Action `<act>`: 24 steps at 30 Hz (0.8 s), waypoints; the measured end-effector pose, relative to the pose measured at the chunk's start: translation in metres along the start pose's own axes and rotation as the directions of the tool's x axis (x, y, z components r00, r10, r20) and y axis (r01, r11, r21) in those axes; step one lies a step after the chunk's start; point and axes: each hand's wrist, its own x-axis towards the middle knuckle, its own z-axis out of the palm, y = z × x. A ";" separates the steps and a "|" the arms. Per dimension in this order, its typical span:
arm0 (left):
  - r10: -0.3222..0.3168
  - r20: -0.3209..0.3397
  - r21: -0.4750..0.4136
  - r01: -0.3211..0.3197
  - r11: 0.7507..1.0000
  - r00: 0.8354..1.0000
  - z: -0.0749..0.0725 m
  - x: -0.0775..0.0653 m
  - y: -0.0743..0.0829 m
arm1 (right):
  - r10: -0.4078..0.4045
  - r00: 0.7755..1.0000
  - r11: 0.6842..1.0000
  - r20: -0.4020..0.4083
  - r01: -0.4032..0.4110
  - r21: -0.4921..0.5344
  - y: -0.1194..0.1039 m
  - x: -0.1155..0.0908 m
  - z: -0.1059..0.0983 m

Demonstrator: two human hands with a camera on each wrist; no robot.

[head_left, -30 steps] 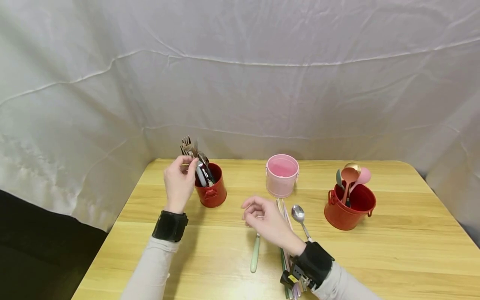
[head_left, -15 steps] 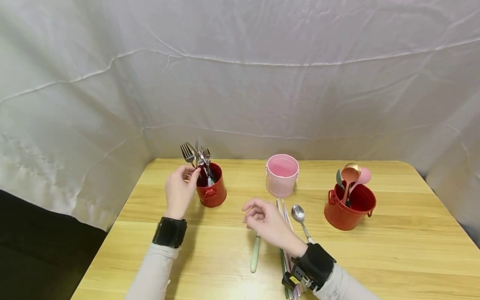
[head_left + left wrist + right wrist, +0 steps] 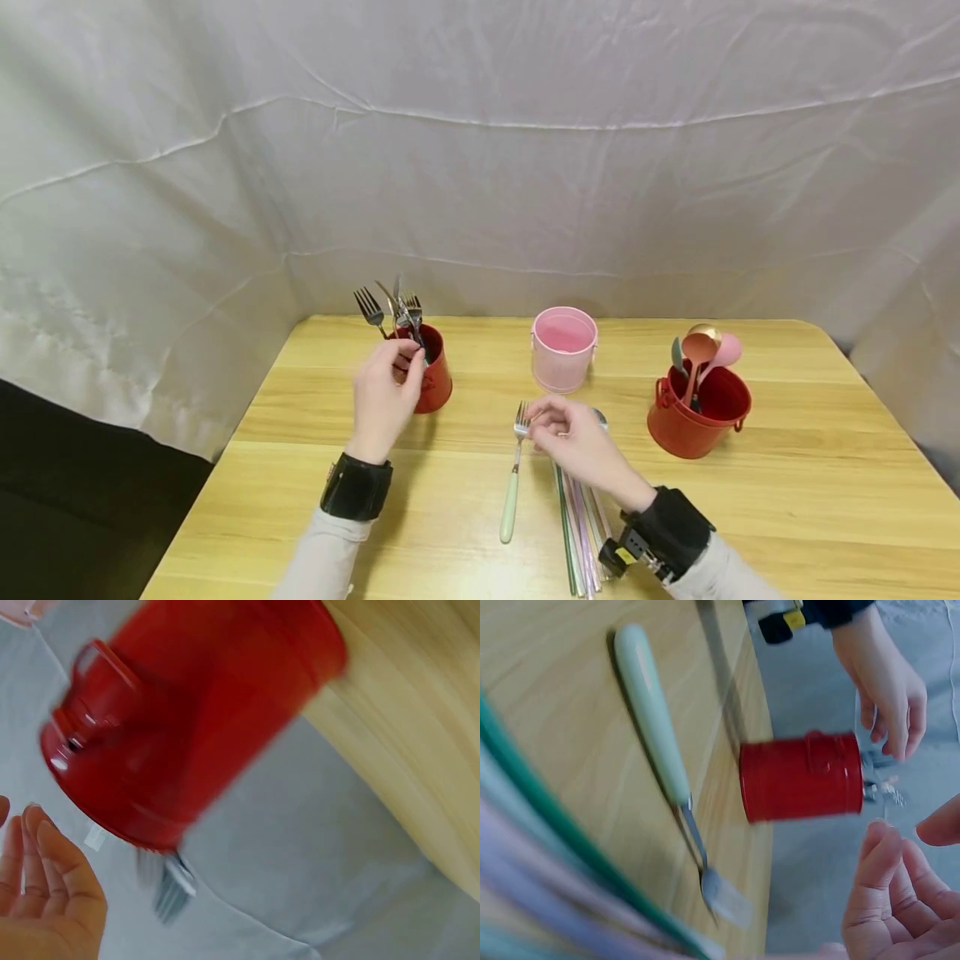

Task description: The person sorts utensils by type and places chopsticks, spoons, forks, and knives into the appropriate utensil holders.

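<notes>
My left hand [image 3: 384, 400] is in front of the left red bucket [image 3: 438, 379], fingers loosely bent and nothing held. In the left wrist view its fingers [image 3: 56, 862] are just off the bucket's rim. A dark fork [image 3: 369, 308] leans out of that bucket beside other cutlery [image 3: 408, 310]. My right hand [image 3: 581, 442] hovers, relaxed, above a bundle of thin coloured sticks [image 3: 581, 533], nothing between its fingers. Left of it lies a fork [image 3: 510, 500] with a pale green handle, tines pointing away. A spoon [image 3: 600, 419] is mostly hidden behind the right hand.
A pink bucket [image 3: 564, 367] stands at the back middle of the wooden table [image 3: 825, 467]. Further right, another red bucket [image 3: 686, 433] holds several spoons and ladle-like pieces [image 3: 701, 350]. A pale cloth [image 3: 525, 192] hangs behind the table.
The left hand has come away from the cutlery, which has settled in the left red bucket, and moved right and nearer. The right hand has shifted right, uncovering the fork's tines.
</notes>
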 end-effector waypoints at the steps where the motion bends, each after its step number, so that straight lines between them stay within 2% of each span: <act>1: 0.017 0.018 -0.003 -0.017 1.000 1.000 0.002 -0.001 0.004 | -0.002 1.000 1.000 -0.003 0.002 -0.008 0.002 0.000 -0.004; 4: 0.066 0.083 0.000 -0.066 0.998 0.994 0.010 -0.005 0.015 | -0.010 1.000 0.997 -0.028 0.008 -0.076 0.006 -0.002 -0.018; 7: 0.119 0.150 0.000 -0.120 0.993 0.982 0.019 -0.008 0.026 | -0.003 0.999 0.984 -0.054 -0.006 -0.180 0.006 -0.006 -0.033; 11: 0.171 0.216 -0.030 -0.168 0.985 0.961 0.028 -0.014 0.042 | 0.024 0.995 0.945 -0.092 -0.053 -0.322 0.008 -0.015 -0.051; 15: 0.193 0.281 -0.037 -0.191 0.981 0.940 0.036 -0.022 0.058 | 0.067 0.993 0.909 -0.099 -0.102 -0.405 0.016 -0.022 -0.063; 17: 0.217 0.325 -0.035 -0.217 0.975 0.920 0.041 -0.026 0.065 | 0.100 0.990 0.892 -0.095 -0.131 -0.432 0.021 -0.025 -0.067; 20: 0.264 0.393 -0.043 -0.269 0.962 0.881 0.049 -0.033 0.075 | 0.138 0.986 0.868 -0.088 -0.164 -0.468 0.027 -0.030 -0.070; 24: 0.317 0.492 -0.051 -0.336 0.940 0.811 0.060 -0.042 0.088 | 0.191 0.980 0.829 -0.063 -0.195 -0.523 0.034 -0.036 -0.072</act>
